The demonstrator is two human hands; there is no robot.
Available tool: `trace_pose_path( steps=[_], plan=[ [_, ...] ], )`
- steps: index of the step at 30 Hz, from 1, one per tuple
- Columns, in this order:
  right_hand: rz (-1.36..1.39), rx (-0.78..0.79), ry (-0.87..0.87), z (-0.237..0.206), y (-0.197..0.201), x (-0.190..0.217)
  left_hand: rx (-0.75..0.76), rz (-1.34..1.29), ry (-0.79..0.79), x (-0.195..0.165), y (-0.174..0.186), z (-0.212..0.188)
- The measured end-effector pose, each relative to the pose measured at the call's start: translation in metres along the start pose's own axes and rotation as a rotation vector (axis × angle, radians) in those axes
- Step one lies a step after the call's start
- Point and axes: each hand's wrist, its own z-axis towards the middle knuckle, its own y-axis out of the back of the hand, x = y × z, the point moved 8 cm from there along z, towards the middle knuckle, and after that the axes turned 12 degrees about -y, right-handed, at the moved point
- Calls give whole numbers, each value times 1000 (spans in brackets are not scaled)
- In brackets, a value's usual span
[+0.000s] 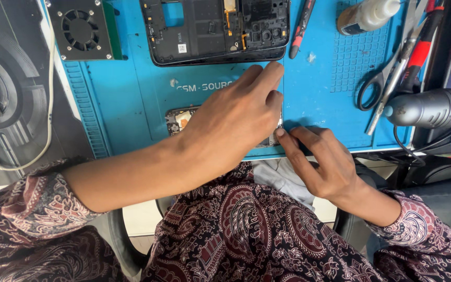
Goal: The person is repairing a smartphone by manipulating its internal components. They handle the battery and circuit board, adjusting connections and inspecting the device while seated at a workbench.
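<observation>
My left hand [233, 117] reaches across a blue work mat [126, 104] and lies over a small circuit board [177, 119] near the mat's front edge, hiding most of it. My right hand [322, 159] rests at the front edge, its fingertips touching the board's right end under my left hand. Whether either hand grips the board is hidden. An opened black phone frame [215, 31] lies at the back of the mat, apart from both hands.
A black fan unit [82, 28] sits at the back left beside a white cable [50, 104]. Scissors [377, 86], a red-handled tool [421, 49], a white bottle [366, 15], a screwdriver [301, 26] and a dark grey handheld device [426, 108] crowd the right.
</observation>
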Motion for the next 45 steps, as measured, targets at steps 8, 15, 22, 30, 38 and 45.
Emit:
trace_pose_path(
  steps=[8,15,22,30,38,45],
  plan=[
    [12,23,-13,2,3,-3,-27,-5,52,-7,0,-2],
    [4,57,-22,5,6,-3,-1,82,69,-12,0,0],
    [32,66,-40,7,10,-1,-22,124,110,-8,3,2],
    [62,88,-43,6,11,-2,-67,-16,130,-3,9,1],
    [4,87,-62,7,13,3,-79,-67,115,-2,10,-2],
    [2,87,-91,10,11,6,-87,5,80,-4,9,-5]
  ],
)
